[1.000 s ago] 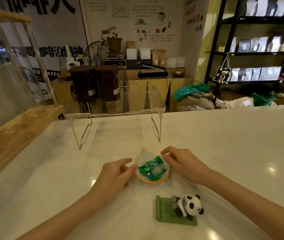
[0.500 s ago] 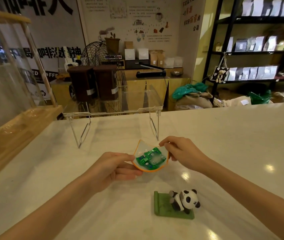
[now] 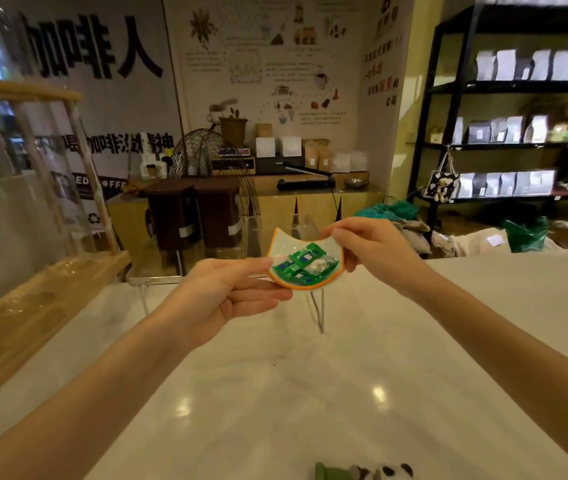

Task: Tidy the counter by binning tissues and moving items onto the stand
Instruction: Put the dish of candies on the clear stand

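Observation:
A cat-shaped dish (image 3: 280,244) with an orange rim carries green wrapped candies (image 3: 301,265) and is held in the air over the counter. My left hand (image 3: 227,292) pinches its left edge and my right hand (image 3: 365,251) grips its right ear. Just behind the dish stands the clear acrylic stand (image 3: 157,280) on thin wire legs, partly hidden by my hands. A panda figure on a green base (image 3: 365,473) sits at the bottom edge of the view.
The white marble counter (image 3: 275,393) stretches in front of me. A wooden and glass display case (image 3: 26,299) borders it on the left. Two dark brown bins (image 3: 195,213) stand beyond the stand. Black shelves with bags (image 3: 518,133) fill the right.
Both hands have lifted the dish off the counter and carried it up and forward towards the stand. The view has tilted up, so the panda has dropped to the bottom edge.

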The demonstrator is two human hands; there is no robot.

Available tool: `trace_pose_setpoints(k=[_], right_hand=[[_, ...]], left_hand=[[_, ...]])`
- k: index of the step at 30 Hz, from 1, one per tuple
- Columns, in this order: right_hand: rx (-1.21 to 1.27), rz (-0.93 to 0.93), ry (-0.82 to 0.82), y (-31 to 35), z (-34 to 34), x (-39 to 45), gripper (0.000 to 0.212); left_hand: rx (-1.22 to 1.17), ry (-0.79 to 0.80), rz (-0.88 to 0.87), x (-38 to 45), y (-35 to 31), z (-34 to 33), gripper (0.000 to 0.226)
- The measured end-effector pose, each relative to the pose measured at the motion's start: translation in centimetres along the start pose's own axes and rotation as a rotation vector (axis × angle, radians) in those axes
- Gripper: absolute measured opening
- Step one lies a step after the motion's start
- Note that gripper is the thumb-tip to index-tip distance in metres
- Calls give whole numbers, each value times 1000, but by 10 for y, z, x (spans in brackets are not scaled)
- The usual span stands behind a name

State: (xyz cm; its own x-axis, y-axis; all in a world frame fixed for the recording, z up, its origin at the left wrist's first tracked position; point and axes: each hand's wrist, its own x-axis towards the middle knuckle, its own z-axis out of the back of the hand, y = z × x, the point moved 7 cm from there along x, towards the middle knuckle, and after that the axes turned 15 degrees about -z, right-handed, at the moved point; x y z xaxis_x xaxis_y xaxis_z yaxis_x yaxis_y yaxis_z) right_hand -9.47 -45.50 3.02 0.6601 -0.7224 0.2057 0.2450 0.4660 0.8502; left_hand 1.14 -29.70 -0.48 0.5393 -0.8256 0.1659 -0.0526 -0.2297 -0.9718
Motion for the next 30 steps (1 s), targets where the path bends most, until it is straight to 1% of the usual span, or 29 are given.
trace_pose_setpoints(k=[4,8,15,19,23,30], right_hand=[[12,6,-98,9,6,37,15],[12,-70,-148,3,4,77,18],[-222,-23,-250,-3,-11,127,27],[-259,-57,-204,-20,-25,147,28],[-256,-113,-177,-36,-35,158,32],[-164,-192,-107,-39,-42,164,45]], left_hand=[[-27,-10,-34,32,-10,0,16],[-31,-39,-25,67,-6,4,27],[-25,-100,43,126,12,12,31],[-13,-134,96,150,30,19,31],[9,-126,130,163,41,21,30],[19,-159,157,174,45,22,29]])
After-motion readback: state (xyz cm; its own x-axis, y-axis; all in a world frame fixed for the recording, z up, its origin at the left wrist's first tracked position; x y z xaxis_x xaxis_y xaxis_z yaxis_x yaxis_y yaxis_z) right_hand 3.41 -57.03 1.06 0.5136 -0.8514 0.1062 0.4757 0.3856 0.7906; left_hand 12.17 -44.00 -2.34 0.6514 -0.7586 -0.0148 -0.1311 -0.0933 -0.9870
